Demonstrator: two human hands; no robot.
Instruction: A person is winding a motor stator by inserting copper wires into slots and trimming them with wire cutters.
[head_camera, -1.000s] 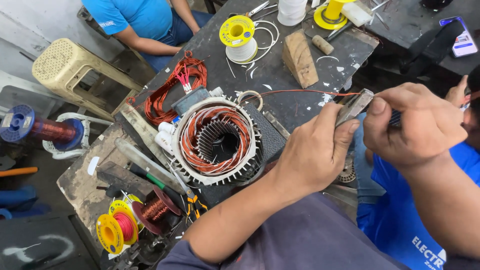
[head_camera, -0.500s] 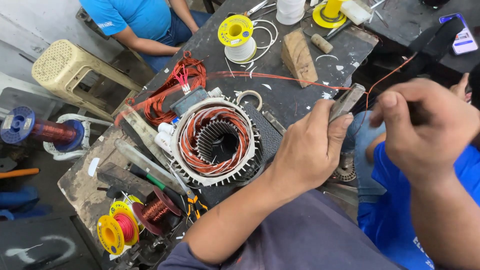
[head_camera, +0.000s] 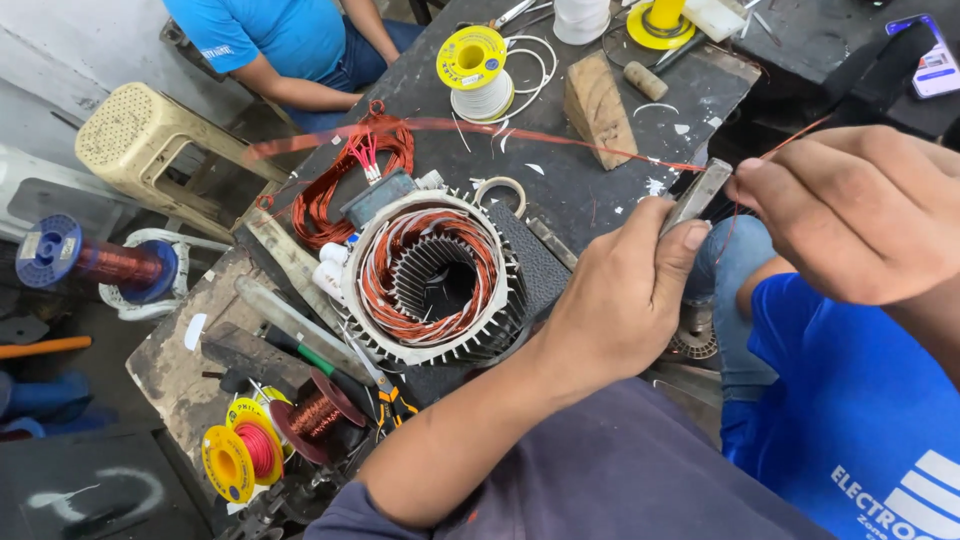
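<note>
Two hands work at the worktop's (head_camera: 600, 190) right edge. The left hand (head_camera: 620, 300) grips one flat metal blade (head_camera: 697, 196); the right hand (head_camera: 860, 210) pinches one copper wire (head_camera: 560, 140) that runs leftward over the worktop. One stator (head_camera: 430, 275) sits just left of the left hand. Four spools crowd the near corner and far end.

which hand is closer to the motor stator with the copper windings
Left. The left hand, holding a flat metal blade, sits just right of the stator. The right hand, pinching copper wire, is farther right, beyond the table edge.
</note>
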